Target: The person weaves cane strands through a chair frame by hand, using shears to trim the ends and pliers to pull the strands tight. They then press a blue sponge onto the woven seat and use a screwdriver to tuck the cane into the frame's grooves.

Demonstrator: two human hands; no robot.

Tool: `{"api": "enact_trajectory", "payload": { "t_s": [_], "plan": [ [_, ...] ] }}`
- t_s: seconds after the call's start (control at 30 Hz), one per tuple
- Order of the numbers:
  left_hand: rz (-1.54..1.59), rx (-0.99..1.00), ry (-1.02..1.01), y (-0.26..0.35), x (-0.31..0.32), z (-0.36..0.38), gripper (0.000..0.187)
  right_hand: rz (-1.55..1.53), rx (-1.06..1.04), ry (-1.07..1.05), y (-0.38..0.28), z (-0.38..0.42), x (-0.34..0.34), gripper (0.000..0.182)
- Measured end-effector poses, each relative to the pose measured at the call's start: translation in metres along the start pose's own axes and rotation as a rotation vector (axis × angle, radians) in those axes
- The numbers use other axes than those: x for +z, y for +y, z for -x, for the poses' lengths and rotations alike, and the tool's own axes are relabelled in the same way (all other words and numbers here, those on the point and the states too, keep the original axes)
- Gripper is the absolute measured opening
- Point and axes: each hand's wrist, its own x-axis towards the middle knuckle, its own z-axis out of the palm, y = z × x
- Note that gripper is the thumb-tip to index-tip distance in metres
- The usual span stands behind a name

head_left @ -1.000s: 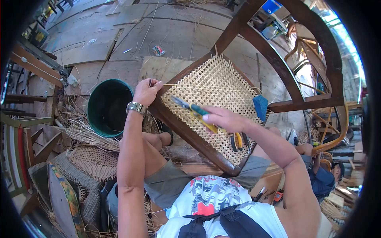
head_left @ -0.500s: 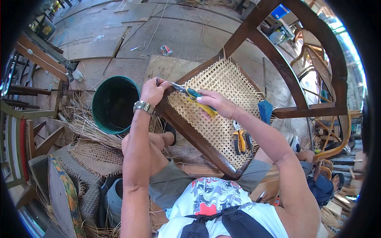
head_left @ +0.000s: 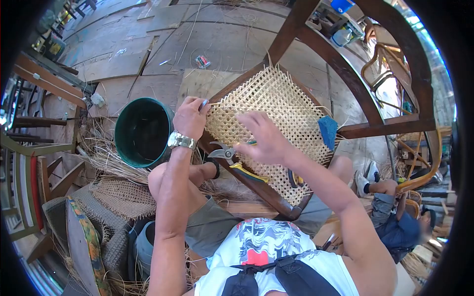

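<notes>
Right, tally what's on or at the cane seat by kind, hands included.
Hands: 2, left hand and right hand
Cutting tools: 2, green-handled snips and orange-handled pliers
Blue sponge: 1
Cane seat: 1
Total: 6

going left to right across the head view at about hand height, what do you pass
green bucket → left hand → cutters → right hand → blue sponge → dark wooden chair frame

Woven cane seat [head_left: 276, 106], glossy dark wooden frame [head_left: 247, 172], plastic bucket [head_left: 140, 133].
</notes>
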Motion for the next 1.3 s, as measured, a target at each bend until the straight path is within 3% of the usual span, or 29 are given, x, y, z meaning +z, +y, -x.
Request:
{"api": "enact_trajectory", "payload": {
  "t_s": [0.07,0.17,0.27,0.47,0.63,0.73,0.83,1.0,1.1,1.17,1.3],
  "plan": [
    [-0.018,0.008,-0.018,-0.003,0.005,-0.002,0.020,-0.028,0.033,0.046,0.021,-0.031,0.016,0.067],
    [-0.039,-0.056,-0.051,0.001,0.002,-0.003,0.019,-0.075,0.043,0.145,0.040,-0.068,0.046,0.054],
    [0.047,-0.075,-0.082,-0.002,0.003,-0.007,0.020,-0.044,-0.039,0.224,0.047,-0.083,0.066,0.025],
    [-0.095,-0.091,-0.165,-0.004,0.008,-0.015,0.024,-0.200,-0.066,0.226,0.063,-0.092,0.070,0.007],
    [-0.090,-0.111,-0.223,0.001,0.005,-0.018,0.027,-0.182,-0.046,0.234,0.061,-0.090,0.068,0.007],
    [0.202,-0.244,0.019,-0.009,0.004,-0.020,0.028,-0.055,-0.107,0.228,0.052,-0.091,0.062,0.007],
    [0.255,-0.373,0.022,-0.011,-0.011,-0.017,0.029,0.033,-0.139,0.198,0.049,-0.091,0.060,0.008],
    [0.220,-0.355,-0.038,-0.019,-0.011,-0.012,0.029,0.089,-0.155,0.156,0.042,-0.098,0.056,0.008],
    [0.204,-0.336,-0.022,-0.017,-0.015,-0.010,0.028,0.220,-0.165,0.121,0.033,-0.102,0.058,0.007],
    [0.186,-0.341,-0.031,-0.014,-0.017,-0.010,0.029,0.527,-0.219,0.028,0.020,-0.104,0.060,0.009],
    [0.177,-0.337,-0.072,-0.011,-0.019,-0.012,0.031,0.216,-0.181,0.035,0.047,-0.105,0.050,0.010]
  ]
}}
